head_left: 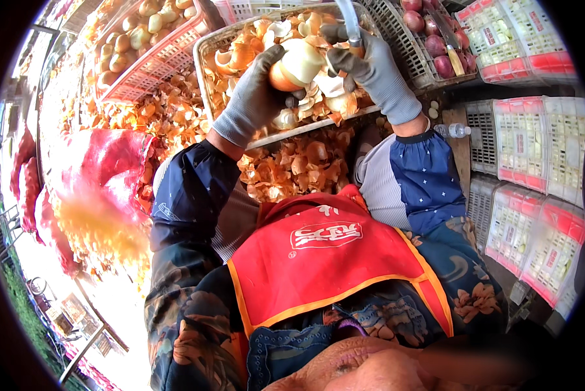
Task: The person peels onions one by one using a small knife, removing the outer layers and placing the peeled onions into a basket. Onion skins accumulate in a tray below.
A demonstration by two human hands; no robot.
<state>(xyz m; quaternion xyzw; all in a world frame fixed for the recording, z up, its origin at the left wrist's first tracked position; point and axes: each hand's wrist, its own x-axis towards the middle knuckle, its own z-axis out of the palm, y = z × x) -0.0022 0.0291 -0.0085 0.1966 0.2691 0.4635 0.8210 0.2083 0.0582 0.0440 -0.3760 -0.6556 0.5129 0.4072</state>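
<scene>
My left hand (256,98), in a grey work glove with dark fingers, is closed round a large onion (297,64). The onion's upper side is bare and pale; brown skin still covers its lower left. Just right of it, my right hand (377,72), gloved the same way, grips a knife (351,25). Its pale blade points up past the frame's top edge, and a brown collar shows at the fist; the handle is hidden in the fingers. Both hands are above a shallow, pale-rimmed crate (204,78) heaped with onion skins (237,55).
Whole onions fill a pink crate (155,68) at the far left. Red onions and another knife (454,58) lie in a grey crate at the far right. Bagged crates (520,146) stack along the right. Loose skins (299,173) and a red mesh sack (106,163) cover the ground.
</scene>
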